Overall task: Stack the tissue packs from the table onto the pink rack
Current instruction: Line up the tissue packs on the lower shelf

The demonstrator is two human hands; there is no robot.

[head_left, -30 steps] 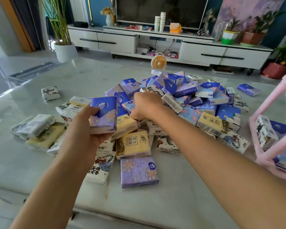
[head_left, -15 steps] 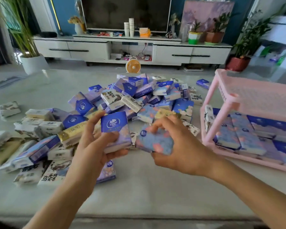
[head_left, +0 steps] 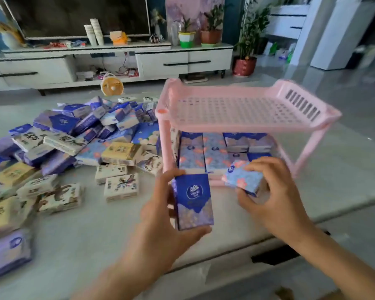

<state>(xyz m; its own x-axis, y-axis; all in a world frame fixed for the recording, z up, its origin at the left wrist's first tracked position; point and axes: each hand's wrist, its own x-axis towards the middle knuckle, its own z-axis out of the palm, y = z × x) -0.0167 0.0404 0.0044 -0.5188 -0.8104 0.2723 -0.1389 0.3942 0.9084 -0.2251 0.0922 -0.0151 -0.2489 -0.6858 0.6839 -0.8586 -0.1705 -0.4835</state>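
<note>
Carried over from the pile on the counter: dark blue pack grasped in left hand, floral pack pinched in right hand, now just near of the pink rack, ready for its part-filled lower shelf.

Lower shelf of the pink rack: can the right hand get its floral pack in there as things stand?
Probably yes. The right hand holds the floral pack just before the lower shelf, whose front is open; packs fill the back, though, leaving little room.
</note>
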